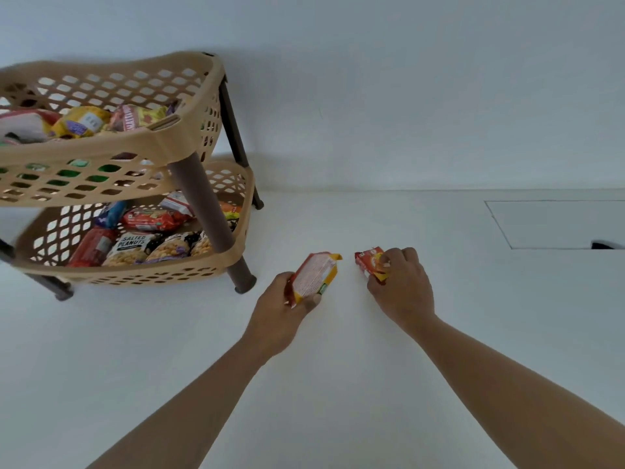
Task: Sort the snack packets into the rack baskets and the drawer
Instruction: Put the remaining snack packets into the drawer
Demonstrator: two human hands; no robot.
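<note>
While your left hand (280, 313) wraps its fingers round a yellow packet (316, 275) near the rack (189, 143), your right hand (402, 289) curls tightly over a red packet (370, 262) down at the table (338, 384), packets just apart.

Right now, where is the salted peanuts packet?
Head view, left side: the peanuts packet lies in the bottom basket, just right of a dark red packet.
</note>
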